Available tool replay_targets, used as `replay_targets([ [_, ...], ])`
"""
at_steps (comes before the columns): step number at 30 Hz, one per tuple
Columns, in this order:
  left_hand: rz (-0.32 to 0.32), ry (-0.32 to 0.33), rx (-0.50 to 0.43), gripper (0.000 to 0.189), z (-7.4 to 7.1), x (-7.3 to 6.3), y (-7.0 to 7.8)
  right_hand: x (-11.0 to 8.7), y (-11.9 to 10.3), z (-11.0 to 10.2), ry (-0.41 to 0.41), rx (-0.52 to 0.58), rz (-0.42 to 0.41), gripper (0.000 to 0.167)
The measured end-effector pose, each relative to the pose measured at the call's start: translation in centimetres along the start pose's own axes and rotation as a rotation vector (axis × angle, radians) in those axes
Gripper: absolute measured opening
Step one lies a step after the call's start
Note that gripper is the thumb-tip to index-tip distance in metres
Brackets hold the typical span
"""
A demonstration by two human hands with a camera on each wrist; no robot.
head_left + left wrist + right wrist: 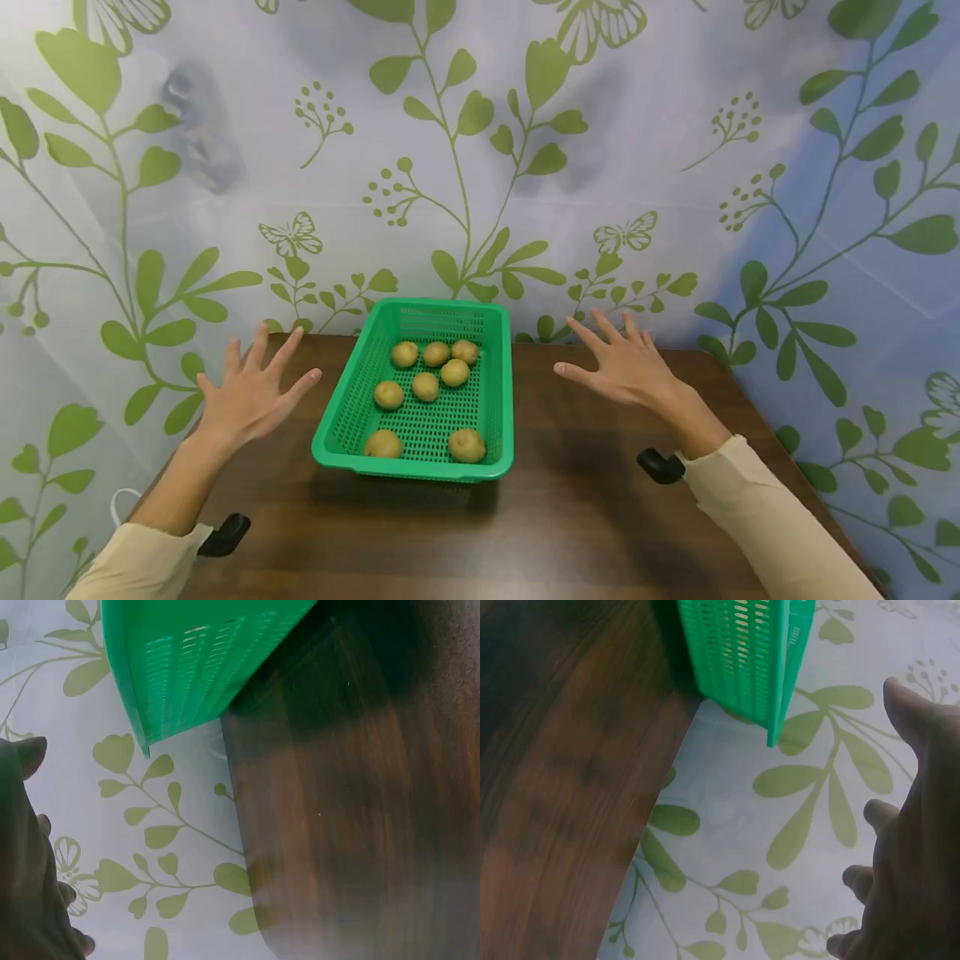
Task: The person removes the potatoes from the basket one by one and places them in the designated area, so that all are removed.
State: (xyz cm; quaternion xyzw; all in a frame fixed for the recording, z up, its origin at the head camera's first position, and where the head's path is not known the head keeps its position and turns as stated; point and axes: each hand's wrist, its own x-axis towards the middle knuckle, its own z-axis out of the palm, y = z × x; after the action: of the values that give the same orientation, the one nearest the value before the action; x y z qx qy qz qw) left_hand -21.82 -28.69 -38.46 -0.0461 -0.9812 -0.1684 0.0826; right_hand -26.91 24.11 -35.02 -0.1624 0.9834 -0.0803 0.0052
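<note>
A green plastic basket (412,468) with slotted sides stands on the brown table, several potatoes (425,387) lying loose on its bottom. To its left, my left hand (247,396) is held out with spread fingers, holding nothing. My right hand (622,362) is likewise spread on the other side, apart from the basket and holding nothing. In the left wrist view the basket's side (187,667) shows at the top, with the left hand (30,862) at the left edge. The right wrist view has the basket (739,656) at the top and the right hand (911,840) at the right.
The dark wooden table (585,517) reaches back to a hanging white curtain (510,167) printed with green leaves and butterflies. Curtain cloth also runs along the left and right sides. A white loop (123,504) shows beside the table's left edge.
</note>
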Motion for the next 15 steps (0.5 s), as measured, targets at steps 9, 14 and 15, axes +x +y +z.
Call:
replay_targets([
  [9,0.065,-0.098,-0.306,0.082,0.8,-1.4,0.5,2.4,-1.9,0.3,-0.03,0.06,-0.103,0.093],
  [14,0.107,-0.152,-0.507,0.088,1.5,-2.5,1.2,3.6,-3.0,0.1,-0.076,0.122,-0.169,0.09],
  [15,0.111,-0.165,-0.546,0.089,1.6,-2.8,1.3,3.9,-3.3,0.0,-0.089,0.143,-0.185,0.089],
])
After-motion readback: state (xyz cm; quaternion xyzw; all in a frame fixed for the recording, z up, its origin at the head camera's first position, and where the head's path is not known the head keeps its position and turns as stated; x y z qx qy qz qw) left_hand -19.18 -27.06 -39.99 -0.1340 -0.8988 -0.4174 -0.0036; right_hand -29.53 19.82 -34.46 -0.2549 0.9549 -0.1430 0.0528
